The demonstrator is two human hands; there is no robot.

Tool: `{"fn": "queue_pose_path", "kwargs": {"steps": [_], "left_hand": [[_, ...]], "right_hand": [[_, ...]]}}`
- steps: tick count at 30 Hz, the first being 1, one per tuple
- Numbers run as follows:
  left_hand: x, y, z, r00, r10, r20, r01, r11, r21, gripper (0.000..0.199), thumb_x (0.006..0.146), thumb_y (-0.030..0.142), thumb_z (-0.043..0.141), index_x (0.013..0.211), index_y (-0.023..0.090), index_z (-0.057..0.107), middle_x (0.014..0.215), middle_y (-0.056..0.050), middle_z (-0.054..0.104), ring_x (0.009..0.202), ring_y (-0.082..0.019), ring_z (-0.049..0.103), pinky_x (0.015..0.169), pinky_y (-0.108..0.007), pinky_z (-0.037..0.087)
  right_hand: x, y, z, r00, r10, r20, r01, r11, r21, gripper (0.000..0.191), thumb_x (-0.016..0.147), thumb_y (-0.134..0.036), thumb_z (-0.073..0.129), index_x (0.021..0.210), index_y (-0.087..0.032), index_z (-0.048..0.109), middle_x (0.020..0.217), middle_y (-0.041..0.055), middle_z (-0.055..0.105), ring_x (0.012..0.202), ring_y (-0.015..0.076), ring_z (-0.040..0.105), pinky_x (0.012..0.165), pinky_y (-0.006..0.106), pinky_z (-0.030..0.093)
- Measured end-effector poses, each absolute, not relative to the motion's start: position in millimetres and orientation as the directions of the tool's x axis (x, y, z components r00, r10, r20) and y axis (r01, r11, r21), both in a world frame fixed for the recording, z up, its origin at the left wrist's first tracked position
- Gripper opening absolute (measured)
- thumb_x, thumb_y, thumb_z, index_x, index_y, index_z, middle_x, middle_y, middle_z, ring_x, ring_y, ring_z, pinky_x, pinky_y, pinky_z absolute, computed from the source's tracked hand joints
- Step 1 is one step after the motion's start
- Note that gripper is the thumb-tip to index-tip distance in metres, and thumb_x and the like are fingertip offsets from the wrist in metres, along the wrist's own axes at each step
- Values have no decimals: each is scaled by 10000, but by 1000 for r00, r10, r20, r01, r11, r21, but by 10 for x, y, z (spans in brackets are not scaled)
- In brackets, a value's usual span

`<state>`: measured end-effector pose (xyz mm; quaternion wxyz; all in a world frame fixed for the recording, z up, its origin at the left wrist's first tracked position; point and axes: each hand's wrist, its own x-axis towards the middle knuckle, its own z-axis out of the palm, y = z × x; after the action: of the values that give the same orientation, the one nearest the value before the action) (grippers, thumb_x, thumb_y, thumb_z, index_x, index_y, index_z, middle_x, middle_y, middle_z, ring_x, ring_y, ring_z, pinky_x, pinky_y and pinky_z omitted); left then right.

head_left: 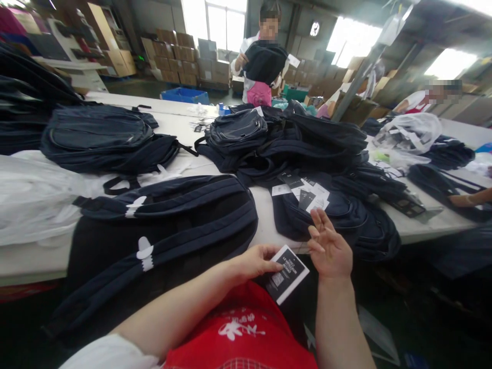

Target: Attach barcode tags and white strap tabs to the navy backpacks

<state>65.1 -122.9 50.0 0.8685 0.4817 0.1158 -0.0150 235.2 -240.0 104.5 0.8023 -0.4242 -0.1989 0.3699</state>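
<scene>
My left hand (258,262) is closed on a stack of black hang tags (288,277) with white edges and white print, thumb on top, in front of the red apron (246,328). My right hand (331,251) is raised just right of the stack, apart from it. Its fingers are partly bent and spread, with nothing visible in them. Beyond it, loose black and white tags (307,195) lie on a dark navy backpack (338,212). Another backpack (169,220) lies straps up at the left, white wraps (145,251) on its straps.
More navy backpacks (100,136) are piled on the white table (265,210). Clear plastic bags (34,200) lie at the left. Across the table a person (257,66) holds a dark bag; another person's hand (469,199) is at the right. A blue crate (184,96) stands behind.
</scene>
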Motion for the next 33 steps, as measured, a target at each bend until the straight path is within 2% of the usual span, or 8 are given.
{"fn": "queue_pose_path", "kwargs": {"steps": [5,10,14,20,24,28,31,33], "left_hand": [[614,-1246,519,974,34,-223,170,538,825,514,554,387,881,955,133,682,875,-46,688,698,-133,624,701,-258,482],[611,-1190,380,968,70,-242,187,446,875,539,516,431,893,906,138,666,789,-13,655,610,-92,578,602,-209,456],[621,-1195,385,978,9,-207,191,350,917,529,543,467,876,897,134,667,751,-14,639,579,-89,558,562,-205,437],[646,-1251,554,963,163,-215,159,301,940,505,603,441,852,952,119,680,853,-45,657,719,-134,598,722,-271,471],[649,-1210,613,976,168,-138,98,226,969,387,665,420,817,823,125,623,851,-64,671,780,-149,621,773,-283,476],[606,-1140,727,955,265,-131,116,74,991,635,681,314,812,1204,163,485,891,-65,705,842,-180,653,807,-318,486],[553,-1098,913,956,284,-78,112,-105,988,738,734,234,749,1366,206,369,922,-48,712,876,-178,656,845,-319,483],[530,-1070,1041,964,260,-56,114,-212,971,612,768,225,699,1331,224,460,953,-42,711,878,-173,653,830,-302,492]], "right_hand": [[2136,-2239,889,710,701,65,-235,323,-917,563,716,-167,711,1237,-337,582,1438,32,482,1053,185,624,472,141,453],[1986,-2112,784,593,804,43,-424,358,-832,527,773,-377,708,1267,-272,555,1141,90,663,1040,242,639,876,367,540],[1842,-2051,753,528,849,33,-455,316,-832,430,867,-540,545,1172,-244,607,1012,92,690,955,233,648,801,357,540],[1680,-1974,689,507,850,142,-187,270,-944,349,831,-443,670,1099,-222,635,1003,83,710,987,217,633,904,350,478],[1831,-2027,718,566,824,25,-411,308,-858,264,844,-423,653,1008,-217,667,882,62,724,793,175,654,717,289,504],[2081,-2134,785,611,792,-1,-550,424,-720,238,805,-370,682,985,-214,684,851,58,720,652,146,610,544,249,459],[2184,-2175,808,662,750,-5,-548,479,-686,222,801,-362,670,966,-216,695,829,55,715,726,167,641,662,291,513],[2207,-2152,815,671,742,5,-543,495,-679,226,806,-372,649,963,-217,698,844,61,719,860,202,665,817,347,517]]}}
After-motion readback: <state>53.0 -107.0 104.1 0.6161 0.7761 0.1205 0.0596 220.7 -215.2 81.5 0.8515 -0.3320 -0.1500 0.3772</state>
